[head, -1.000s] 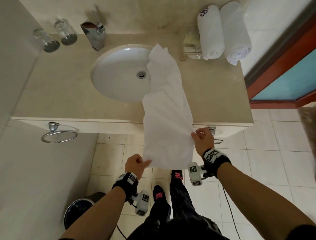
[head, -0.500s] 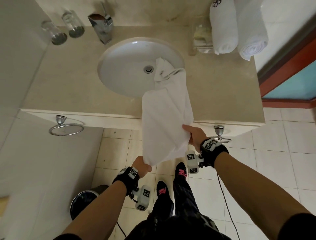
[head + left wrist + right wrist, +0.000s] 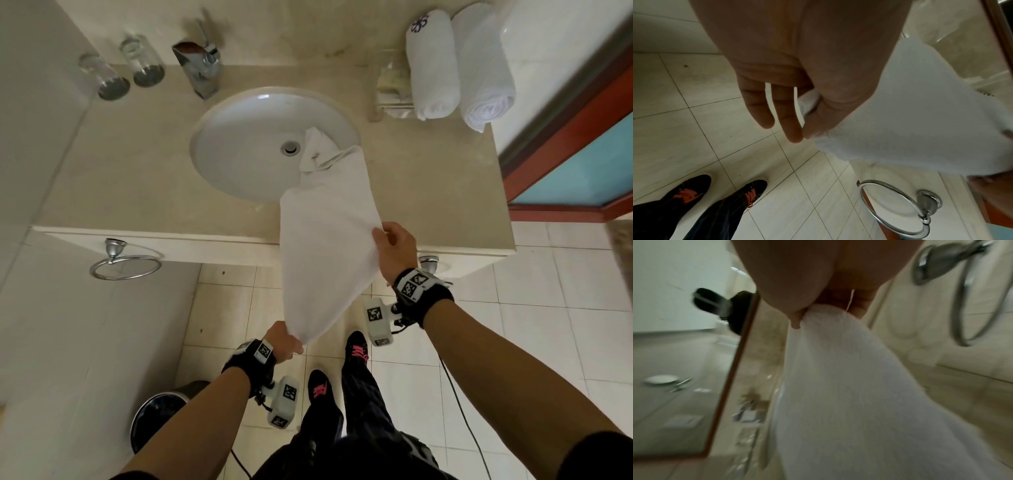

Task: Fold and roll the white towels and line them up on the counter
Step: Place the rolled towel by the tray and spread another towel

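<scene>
A white towel (image 3: 325, 246) hangs stretched in the air over the front edge of the beige counter (image 3: 137, 178). Its far end lies bunched in the sink (image 3: 246, 144). My left hand (image 3: 284, 342) pinches the near corner low, over the floor; in the left wrist view the towel (image 3: 910, 113) is caught under the thumb while two fingers (image 3: 774, 110) hang straight. My right hand (image 3: 394, 246) grips the right corner higher, by the counter edge, and the blurred right wrist view shows the towel (image 3: 849, 394) running away from it. Two rolled white towels (image 3: 459, 65) lie at the counter's back right.
Two glasses (image 3: 123, 72) and a chrome tap (image 3: 198, 65) stand at the counter's back left. A clear tray (image 3: 390, 92) sits beside the rolled towels. Chrome towel rings (image 3: 123, 260) hang below the counter front. A dark bin (image 3: 161, 418) stands on the tiled floor by my feet.
The towel's far end dropped from spread over the counter into the sink and bunched up. My right hand rose toward the counter edge; my left stayed low.
</scene>
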`<action>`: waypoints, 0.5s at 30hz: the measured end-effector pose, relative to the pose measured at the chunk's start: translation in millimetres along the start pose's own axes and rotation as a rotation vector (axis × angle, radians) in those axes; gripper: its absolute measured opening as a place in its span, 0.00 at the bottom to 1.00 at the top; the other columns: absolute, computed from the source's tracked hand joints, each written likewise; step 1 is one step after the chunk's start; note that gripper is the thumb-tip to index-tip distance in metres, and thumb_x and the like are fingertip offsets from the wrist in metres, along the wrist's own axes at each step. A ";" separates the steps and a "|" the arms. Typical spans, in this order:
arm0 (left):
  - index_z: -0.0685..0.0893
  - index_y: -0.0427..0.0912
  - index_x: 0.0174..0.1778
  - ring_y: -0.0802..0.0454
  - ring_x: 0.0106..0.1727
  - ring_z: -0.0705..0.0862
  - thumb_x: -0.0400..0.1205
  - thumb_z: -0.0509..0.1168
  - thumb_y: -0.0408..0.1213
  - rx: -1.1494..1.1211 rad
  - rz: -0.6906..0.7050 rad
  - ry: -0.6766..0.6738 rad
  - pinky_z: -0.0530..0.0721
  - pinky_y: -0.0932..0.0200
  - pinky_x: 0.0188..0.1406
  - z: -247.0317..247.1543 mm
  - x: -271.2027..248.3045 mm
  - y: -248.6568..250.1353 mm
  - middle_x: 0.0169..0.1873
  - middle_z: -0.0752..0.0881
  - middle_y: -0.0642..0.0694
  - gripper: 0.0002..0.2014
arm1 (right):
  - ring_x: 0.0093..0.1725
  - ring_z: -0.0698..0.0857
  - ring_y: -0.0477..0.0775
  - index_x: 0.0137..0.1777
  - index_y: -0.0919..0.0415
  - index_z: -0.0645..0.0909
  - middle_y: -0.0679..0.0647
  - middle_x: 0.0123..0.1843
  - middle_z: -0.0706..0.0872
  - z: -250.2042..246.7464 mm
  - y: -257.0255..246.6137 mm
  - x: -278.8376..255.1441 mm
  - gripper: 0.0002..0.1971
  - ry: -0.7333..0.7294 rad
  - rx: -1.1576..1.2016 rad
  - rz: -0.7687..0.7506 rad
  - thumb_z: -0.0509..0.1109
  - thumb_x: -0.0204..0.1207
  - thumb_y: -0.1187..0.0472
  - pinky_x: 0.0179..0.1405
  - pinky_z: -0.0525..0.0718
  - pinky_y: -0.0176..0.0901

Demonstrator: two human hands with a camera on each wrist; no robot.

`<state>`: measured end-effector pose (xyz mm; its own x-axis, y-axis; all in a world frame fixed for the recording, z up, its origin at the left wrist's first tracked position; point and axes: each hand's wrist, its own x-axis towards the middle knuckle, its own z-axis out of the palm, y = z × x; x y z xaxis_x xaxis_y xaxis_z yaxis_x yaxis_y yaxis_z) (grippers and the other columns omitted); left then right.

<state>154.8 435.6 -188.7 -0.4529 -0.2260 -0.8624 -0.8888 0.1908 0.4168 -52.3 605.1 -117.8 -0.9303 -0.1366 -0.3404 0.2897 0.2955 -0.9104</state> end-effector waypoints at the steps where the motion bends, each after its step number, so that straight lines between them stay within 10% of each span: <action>1: 0.84 0.34 0.52 0.46 0.44 0.82 0.72 0.72 0.26 -0.007 0.009 -0.012 0.83 0.56 0.43 1.1 -1.2 -0.6 0.47 0.86 0.37 0.12 | 0.41 0.84 0.52 0.51 0.59 0.84 0.52 0.42 0.86 -3.8 10.9 1.5 0.05 0.036 -0.025 0.044 0.69 0.80 0.58 0.41 0.83 0.41; 11: 0.86 0.35 0.45 0.50 0.40 0.82 0.66 0.75 0.27 -0.126 0.038 -0.027 0.83 0.60 0.35 0.9 -15.4 -3.4 0.37 0.85 0.45 0.12 | 0.54 0.89 0.60 0.63 0.62 0.83 0.57 0.58 0.90 21.2 53.6 1.1 0.40 -0.365 0.183 0.547 0.91 0.48 0.55 0.51 0.88 0.54; 15: 0.82 0.40 0.37 0.46 0.46 0.83 0.69 0.72 0.20 -0.223 0.002 -0.015 0.85 0.54 0.42 -8.4 -21.0 -5.3 0.38 0.84 0.44 0.11 | 0.43 0.88 0.55 0.52 0.63 0.83 0.57 0.52 0.89 15.7 57.4 -11.5 0.15 -0.467 0.034 0.618 0.81 0.67 0.68 0.35 0.87 0.45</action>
<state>168.4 431.3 -170.4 -0.4551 -0.2115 -0.8650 -0.8822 -0.0246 0.4702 -21.4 608.8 -169.9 -0.4084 -0.3437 -0.8456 0.7389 0.4194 -0.5273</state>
